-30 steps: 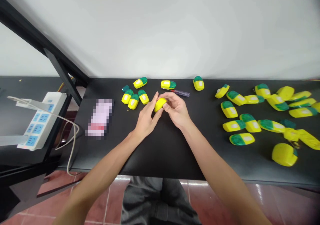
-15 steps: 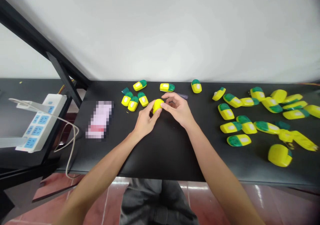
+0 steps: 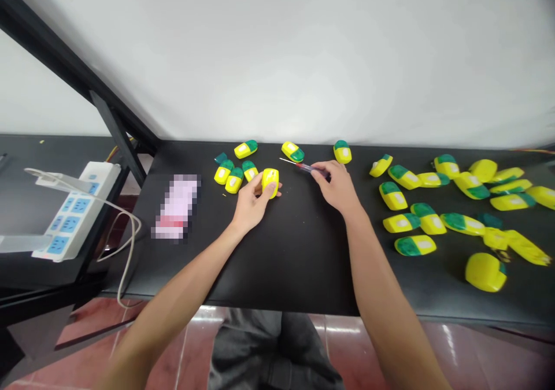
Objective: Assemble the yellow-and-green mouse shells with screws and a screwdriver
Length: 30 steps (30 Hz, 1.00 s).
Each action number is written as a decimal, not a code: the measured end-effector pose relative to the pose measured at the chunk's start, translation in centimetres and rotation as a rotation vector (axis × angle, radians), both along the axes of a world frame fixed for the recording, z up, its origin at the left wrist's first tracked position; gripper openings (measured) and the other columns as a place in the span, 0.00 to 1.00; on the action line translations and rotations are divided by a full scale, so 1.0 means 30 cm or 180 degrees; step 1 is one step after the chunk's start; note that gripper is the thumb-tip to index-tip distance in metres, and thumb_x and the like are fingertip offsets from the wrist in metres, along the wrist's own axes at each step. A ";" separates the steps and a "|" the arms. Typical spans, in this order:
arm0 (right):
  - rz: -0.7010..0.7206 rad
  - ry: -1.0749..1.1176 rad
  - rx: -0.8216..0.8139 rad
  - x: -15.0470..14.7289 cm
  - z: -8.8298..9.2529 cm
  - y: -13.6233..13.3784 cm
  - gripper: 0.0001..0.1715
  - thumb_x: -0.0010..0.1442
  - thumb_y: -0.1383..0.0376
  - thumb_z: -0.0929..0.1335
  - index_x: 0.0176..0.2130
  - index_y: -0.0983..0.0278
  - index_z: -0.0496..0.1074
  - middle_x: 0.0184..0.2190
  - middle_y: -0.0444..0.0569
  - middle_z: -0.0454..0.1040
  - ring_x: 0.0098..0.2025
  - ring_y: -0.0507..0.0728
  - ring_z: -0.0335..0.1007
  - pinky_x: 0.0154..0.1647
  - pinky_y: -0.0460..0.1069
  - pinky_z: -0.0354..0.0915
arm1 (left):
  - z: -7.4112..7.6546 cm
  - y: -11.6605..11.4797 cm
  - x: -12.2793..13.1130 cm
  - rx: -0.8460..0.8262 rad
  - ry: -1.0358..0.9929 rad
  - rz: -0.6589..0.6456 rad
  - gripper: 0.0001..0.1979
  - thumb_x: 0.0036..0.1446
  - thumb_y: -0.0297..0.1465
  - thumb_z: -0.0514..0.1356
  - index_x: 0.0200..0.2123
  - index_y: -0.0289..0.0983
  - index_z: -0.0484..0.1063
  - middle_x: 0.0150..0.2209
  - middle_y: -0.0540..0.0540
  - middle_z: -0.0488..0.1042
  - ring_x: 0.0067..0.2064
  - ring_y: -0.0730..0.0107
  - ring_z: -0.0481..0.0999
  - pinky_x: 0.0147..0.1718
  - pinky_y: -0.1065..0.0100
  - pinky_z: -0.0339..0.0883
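Note:
My left hand (image 3: 254,202) is closed on a yellow plastic case (image 3: 270,181), thumb on its near end, with a small dark hole showing near its top. My right hand (image 3: 336,183) grips the dark handle of a screwdriver (image 3: 306,167), whose thin metal shaft points left above the black table (image 3: 286,251). Just behind the shaft lies a yellow and green case (image 3: 292,151), and another such case (image 3: 342,152) lies beyond my right hand. Left of my left hand, several similar cases (image 3: 235,180) sit close together.
Many more yellow and green cases (image 3: 431,219) are spread over the right side, with an opened yellow shell (image 3: 485,273) near the front. At left lie a blurred-out flat object (image 3: 177,205) and a white power strip (image 3: 78,211) with a cable (image 3: 130,245). A wall (image 3: 277,60) bounds the back.
My right hand has let go of the yellow case, moved right and taken hold of the screwdriver. My left hand has tilted the case so its flat face shows.

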State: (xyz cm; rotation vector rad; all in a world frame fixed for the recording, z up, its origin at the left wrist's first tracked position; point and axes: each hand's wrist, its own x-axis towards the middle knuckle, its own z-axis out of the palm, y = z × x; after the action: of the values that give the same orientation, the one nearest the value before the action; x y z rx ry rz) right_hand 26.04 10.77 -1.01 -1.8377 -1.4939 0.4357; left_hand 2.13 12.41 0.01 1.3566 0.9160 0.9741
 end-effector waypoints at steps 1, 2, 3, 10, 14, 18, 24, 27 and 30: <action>0.0069 0.0071 -0.0001 0.001 0.018 -0.011 0.14 0.66 0.58 0.67 0.44 0.61 0.80 0.42 0.55 0.82 0.44 0.63 0.76 0.50 0.62 0.71 | -0.003 0.001 0.001 -0.0011 -0.0031 0.0028 0.29 0.61 0.55 0.67 0.48 0.34 0.74 0.45 0.38 0.85 0.41 0.61 0.86 0.47 0.59 0.79; 0.0147 0.0174 0.0010 0.003 0.042 -0.024 0.15 0.67 0.57 0.67 0.45 0.62 0.80 0.40 0.53 0.82 0.41 0.61 0.77 0.48 0.60 0.73 | -0.007 0.002 0.002 -0.0030 -0.0066 0.0056 0.29 0.61 0.55 0.67 0.48 0.35 0.75 0.45 0.39 0.85 0.41 0.61 0.86 0.47 0.59 0.79; 0.0230 0.0289 0.0034 0.006 0.073 -0.037 0.16 0.67 0.56 0.67 0.45 0.62 0.80 0.37 0.51 0.82 0.37 0.59 0.77 0.45 0.57 0.73 | -0.010 0.002 0.002 -0.0055 -0.0099 0.0084 0.28 0.61 0.54 0.68 0.48 0.35 0.75 0.45 0.39 0.85 0.41 0.61 0.86 0.47 0.59 0.79; 0.0452 0.0386 0.1100 0.027 0.408 -0.024 0.08 0.62 0.58 0.76 0.40 0.59 0.83 0.30 0.45 0.78 0.29 0.53 0.71 0.30 0.50 0.68 | 0.008 -0.001 0.006 -0.0162 -0.0298 0.0105 0.29 0.59 0.55 0.68 0.46 0.34 0.76 0.44 0.38 0.85 0.42 0.59 0.87 0.48 0.58 0.79; 0.0410 0.0612 0.2055 0.021 0.546 0.016 0.06 0.62 0.59 0.78 0.39 0.57 0.83 0.36 0.47 0.77 0.30 0.53 0.72 0.28 0.51 0.68 | 0.085 0.065 0.041 -0.0022 -0.0240 0.0031 0.31 0.59 0.54 0.69 0.50 0.33 0.76 0.45 0.37 0.85 0.44 0.57 0.87 0.49 0.58 0.79; 0.0253 0.0868 0.2436 0.008 0.576 0.002 0.03 0.66 0.59 0.76 0.41 0.55 0.82 0.36 0.45 0.80 0.29 0.55 0.77 0.31 0.54 0.75 | 0.209 0.174 0.118 0.0285 -0.0441 -0.0088 0.28 0.58 0.54 0.70 0.45 0.33 0.77 0.42 0.39 0.85 0.43 0.57 0.87 0.48 0.59 0.78; 0.0520 0.0921 0.2386 0.014 0.583 -0.022 0.10 0.71 0.62 0.72 0.50 0.52 0.82 0.44 0.44 0.85 0.39 0.57 0.86 0.41 0.54 0.83 | 0.313 0.245 0.180 0.0544 -0.0551 0.0017 0.23 0.63 0.49 0.67 0.47 0.35 0.76 0.44 0.40 0.85 0.49 0.56 0.86 0.46 0.63 0.76; 0.0440 0.1060 0.2732 0.003 0.582 -0.001 0.10 0.69 0.65 0.73 0.50 0.54 0.81 0.43 0.43 0.86 0.36 0.56 0.86 0.34 0.52 0.82 | 0.307 0.253 0.176 0.0587 -0.0454 -0.0063 0.22 0.64 0.49 0.66 0.48 0.36 0.77 0.47 0.39 0.85 0.53 0.54 0.85 0.47 0.63 0.76; 0.0231 0.1119 0.3013 -0.012 0.568 0.029 0.09 0.65 0.67 0.76 0.46 0.57 0.82 0.40 0.45 0.86 0.33 0.57 0.85 0.27 0.52 0.81 | 0.297 0.257 0.171 0.0531 -0.0437 -0.0068 0.22 0.65 0.49 0.66 0.49 0.37 0.76 0.48 0.39 0.84 0.55 0.52 0.84 0.48 0.63 0.76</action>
State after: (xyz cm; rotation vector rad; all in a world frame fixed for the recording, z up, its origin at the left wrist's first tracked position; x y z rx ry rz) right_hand 25.69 11.65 16.03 -0.9077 -1.2064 0.0388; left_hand 7.26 20.11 8.93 1.4165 0.7283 1.1329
